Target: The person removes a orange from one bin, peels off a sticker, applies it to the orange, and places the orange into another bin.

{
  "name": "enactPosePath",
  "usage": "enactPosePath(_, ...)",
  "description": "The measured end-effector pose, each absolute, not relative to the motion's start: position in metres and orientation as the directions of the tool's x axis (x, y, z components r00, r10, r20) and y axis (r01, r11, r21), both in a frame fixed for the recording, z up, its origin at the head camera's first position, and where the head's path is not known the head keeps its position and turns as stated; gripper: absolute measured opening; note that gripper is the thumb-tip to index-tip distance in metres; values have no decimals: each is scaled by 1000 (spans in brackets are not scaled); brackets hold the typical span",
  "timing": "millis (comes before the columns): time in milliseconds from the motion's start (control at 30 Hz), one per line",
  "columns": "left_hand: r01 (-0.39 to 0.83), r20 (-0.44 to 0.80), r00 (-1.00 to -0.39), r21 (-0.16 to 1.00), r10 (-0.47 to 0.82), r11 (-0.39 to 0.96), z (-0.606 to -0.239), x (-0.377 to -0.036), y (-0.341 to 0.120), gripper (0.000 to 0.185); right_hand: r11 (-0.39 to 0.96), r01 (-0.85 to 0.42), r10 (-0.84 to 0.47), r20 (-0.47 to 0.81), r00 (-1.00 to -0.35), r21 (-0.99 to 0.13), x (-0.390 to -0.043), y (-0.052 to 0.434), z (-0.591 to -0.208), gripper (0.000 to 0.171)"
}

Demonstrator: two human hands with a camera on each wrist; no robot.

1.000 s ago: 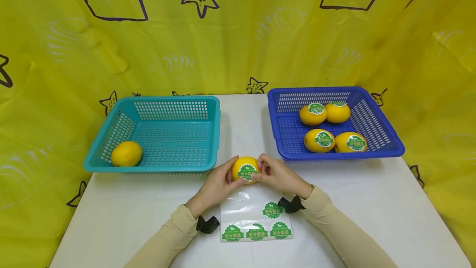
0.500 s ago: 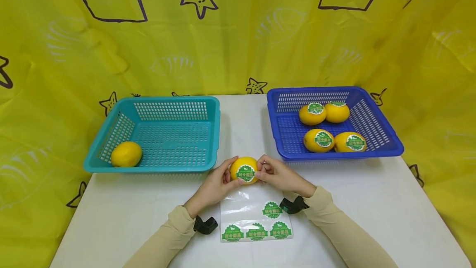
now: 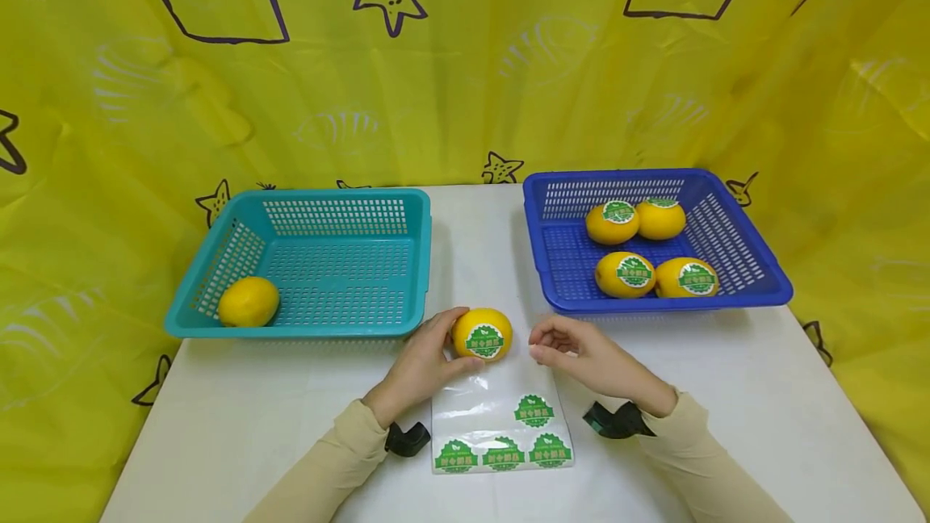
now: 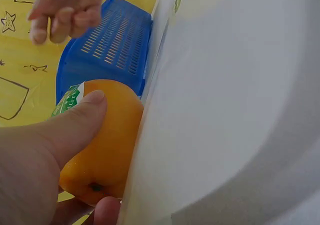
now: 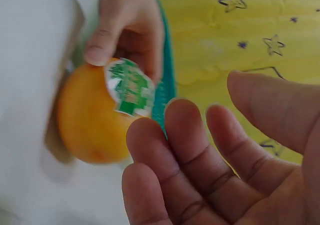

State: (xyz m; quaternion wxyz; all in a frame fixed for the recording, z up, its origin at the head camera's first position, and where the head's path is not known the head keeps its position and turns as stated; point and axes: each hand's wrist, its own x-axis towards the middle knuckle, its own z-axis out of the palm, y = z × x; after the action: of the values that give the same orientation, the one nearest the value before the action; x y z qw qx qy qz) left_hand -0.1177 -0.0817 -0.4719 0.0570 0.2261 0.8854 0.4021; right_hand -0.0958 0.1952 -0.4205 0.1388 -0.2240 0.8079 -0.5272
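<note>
In the head view a yellow lemon [image 3: 475,323] rests at the far end of the sticker sheet [image 3: 479,406]. A round green-and-white sticker [image 3: 484,341] is on its near face. My left hand [image 3: 417,363] grips the lemon from the left, and the left wrist view shows the thumb [image 4: 82,117] lying along its side beside the sticker. Just right of the lemon, apart from it, is my right hand [image 3: 596,357]. Its fingers [image 5: 185,130] are loosely bent with nothing between them in the right wrist view. Several green stickers remain on the sheet's near part.
A teal basket [image 3: 425,265] at the back left has one plain lemon [image 3: 249,302] in its near left corner. The blue basket [image 3: 534,240] at the back right contains several stickered lemons [image 3: 625,274]. Behind the white table [image 3: 349,458] hangs a yellow patterned curtain [image 3: 465,79].
My right hand has let go of the lemon and moved off to the right. The left hand keeps its grip, and the lemon has hardly moved.
</note>
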Motion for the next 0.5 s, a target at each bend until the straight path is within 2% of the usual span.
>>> enactPosePath(167,376,108,-895,704,433,602,-470,-117,-77,75,296,-281,-420,140,-896,-913,-87,230,-398,11)
enactPosePath(300,412,176,-892,696,416,588,-464,-114,-71,74,333,-309,-279,220,-935,-891,-81,263,-382,13)
enactPosePath(500,440,253,-862,802,439,404,-429,-114,-52,69,397,-238,13,264,-964,-886,-75,322,-373,12)
